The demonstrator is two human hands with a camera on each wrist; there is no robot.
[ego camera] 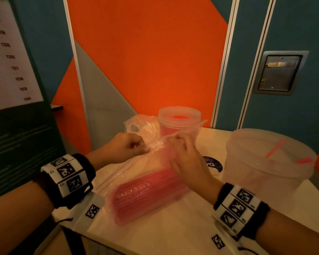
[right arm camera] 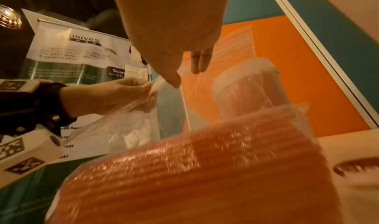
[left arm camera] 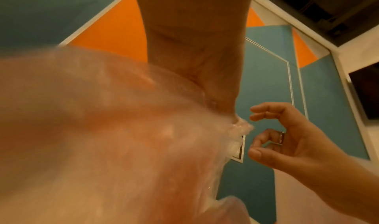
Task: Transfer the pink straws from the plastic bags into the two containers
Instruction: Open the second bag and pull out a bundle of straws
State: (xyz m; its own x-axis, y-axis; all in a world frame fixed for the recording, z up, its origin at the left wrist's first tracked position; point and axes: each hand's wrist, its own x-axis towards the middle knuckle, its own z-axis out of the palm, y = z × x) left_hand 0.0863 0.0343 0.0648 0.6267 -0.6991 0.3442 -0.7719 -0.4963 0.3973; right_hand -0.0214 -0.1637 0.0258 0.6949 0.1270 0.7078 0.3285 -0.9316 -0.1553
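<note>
Behind on the tabletop [ego camera: 173, 230]: an emptied clear bag [ego camera: 144, 126], a jar [ego camera: 179, 120] packed with pink straws, a wide tub [ego camera: 265, 162] holding a few. Centre: zip bag [ego camera: 147, 188] of pink straws [ego camera: 145, 192], lying flat, mouth pinched by left hand [ego camera: 125, 146] and right hand [ego camera: 184, 153] fingers

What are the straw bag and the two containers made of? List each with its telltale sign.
Straw bag: thin clear plastic film, glossy; it crinkles, glints, and has a red zip strip.
Far container: seemingly translucent frosted plastic with a ribbed rim; pink straws show through it.
Near container: likely the same cloudy, matte plastic; the few straws inside show through only dimly.
</note>
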